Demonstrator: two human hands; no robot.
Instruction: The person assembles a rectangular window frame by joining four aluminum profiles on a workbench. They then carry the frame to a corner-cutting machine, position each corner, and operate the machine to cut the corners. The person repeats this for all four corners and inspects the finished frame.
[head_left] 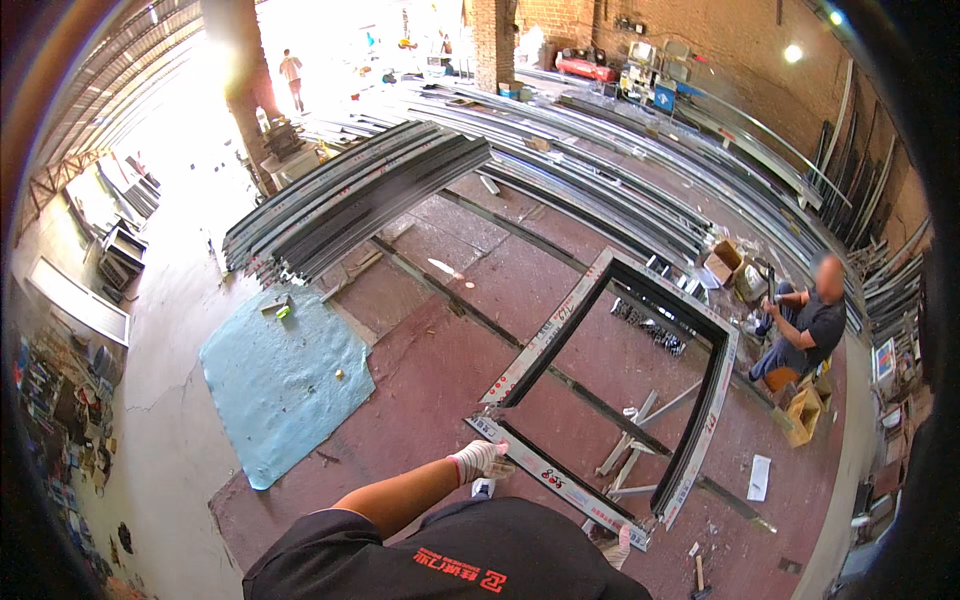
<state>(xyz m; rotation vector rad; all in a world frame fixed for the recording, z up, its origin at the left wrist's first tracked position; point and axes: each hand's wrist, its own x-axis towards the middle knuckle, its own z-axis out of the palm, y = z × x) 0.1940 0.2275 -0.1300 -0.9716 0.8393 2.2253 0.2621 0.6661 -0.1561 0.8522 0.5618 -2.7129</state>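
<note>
A large rectangular window or door frame of dark metal profile, with pale printed film on its faces, lies in front of me. Its near bar shows small gaps at both corners, where it meets the side bars. My left hand, in a whitish knit glove, closes on the near bar close to its left end. At the bar's right end is my right hand, also gloved. Its fingers lie against the bar, partly hidden by my body, and seem to hold it. A hammer lies near the right corner.
A light blue sheet lies to the left with small parts on it. Stacked long metal profiles stand beyond. Loose bars show through the frame's opening. At the right a person sits beside cardboard boxes. White paper lies nearby.
</note>
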